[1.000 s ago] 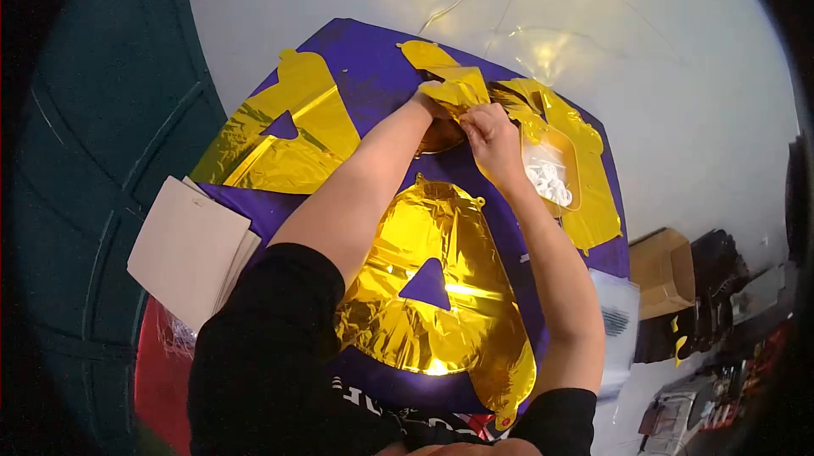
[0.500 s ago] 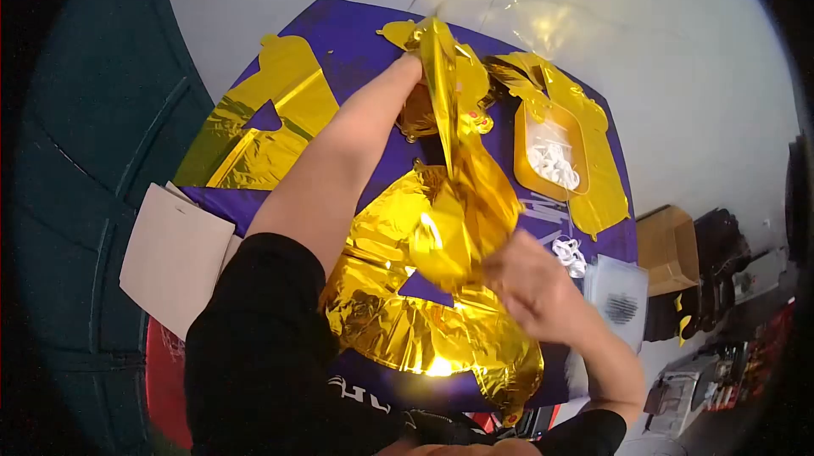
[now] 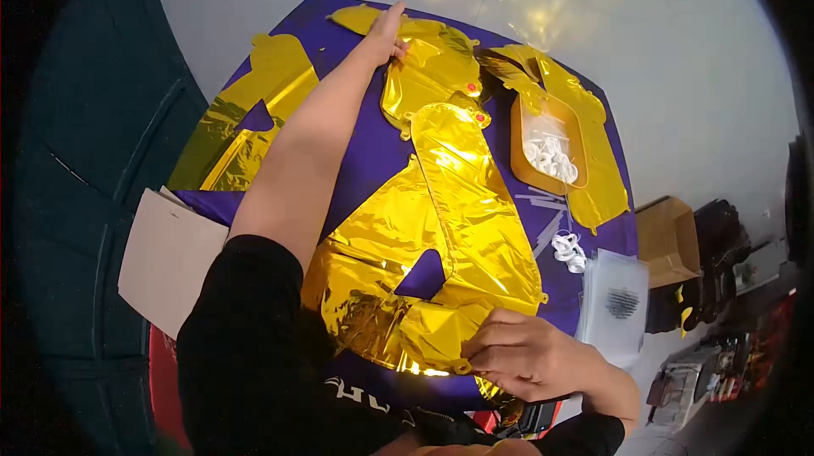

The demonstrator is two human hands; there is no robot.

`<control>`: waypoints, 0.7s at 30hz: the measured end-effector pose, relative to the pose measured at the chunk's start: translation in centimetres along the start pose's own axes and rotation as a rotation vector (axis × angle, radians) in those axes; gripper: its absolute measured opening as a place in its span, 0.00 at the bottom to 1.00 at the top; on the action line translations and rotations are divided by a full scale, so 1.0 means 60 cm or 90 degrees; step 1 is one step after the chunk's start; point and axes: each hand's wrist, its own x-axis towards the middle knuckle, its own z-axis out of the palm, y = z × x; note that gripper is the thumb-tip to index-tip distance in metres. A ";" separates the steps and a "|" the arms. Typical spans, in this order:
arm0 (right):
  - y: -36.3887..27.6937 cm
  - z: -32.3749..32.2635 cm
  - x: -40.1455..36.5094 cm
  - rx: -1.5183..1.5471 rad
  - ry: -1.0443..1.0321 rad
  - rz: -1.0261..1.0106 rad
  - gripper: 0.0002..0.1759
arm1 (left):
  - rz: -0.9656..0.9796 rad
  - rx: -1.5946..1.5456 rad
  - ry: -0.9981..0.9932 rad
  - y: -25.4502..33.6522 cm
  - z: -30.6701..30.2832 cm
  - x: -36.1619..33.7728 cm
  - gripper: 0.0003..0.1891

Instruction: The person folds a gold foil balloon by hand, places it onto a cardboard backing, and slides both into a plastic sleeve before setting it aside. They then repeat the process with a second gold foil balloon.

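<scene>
A flat gold foil balloon (image 3: pixel 462 193) lies over another gold foil balloon (image 3: pixel 360 240) near the front of the table. My right hand (image 3: pixel 530 358) is closed, its thumb and fingers pinching the upper balloon's near end. At the far edge, my left hand (image 3: pixel 387 36) rests with fingers stretched out against more gold foil (image 3: pixel 432 57), which bears small red spots. The left fingertips are partly turned from view.
On the purple tablecloth (image 3: pixel 352 176), more gold foil (image 3: pixel 288 74) lies left. A yellow tub (image 3: pixel 519 146) holds white ribbon coils, with gold foil (image 3: pixel 598 184) beside it. Nearby are a ribbon coil (image 3: pixel 568 252), clear bags (image 3: pixel 615 299) and cardboard (image 3: pixel 170 257).
The raised, crumpled foil balloon now lies spread flat over the lower one. My right hand moved down toward me with its end; my left hand shifted farther out and left.
</scene>
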 end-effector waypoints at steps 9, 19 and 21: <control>-0.038 0.047 0.004 -0.049 0.138 -0.050 0.11 | 0.327 0.786 -0.208 0.104 0.042 -0.136 0.27; -0.055 0.147 -0.012 -0.103 0.307 0.001 0.07 | 0.328 0.763 -0.723 0.238 0.028 -0.647 0.39; -0.059 0.164 -0.016 -0.127 0.315 -0.001 0.07 | 0.368 0.787 -0.724 0.232 0.019 -0.720 0.45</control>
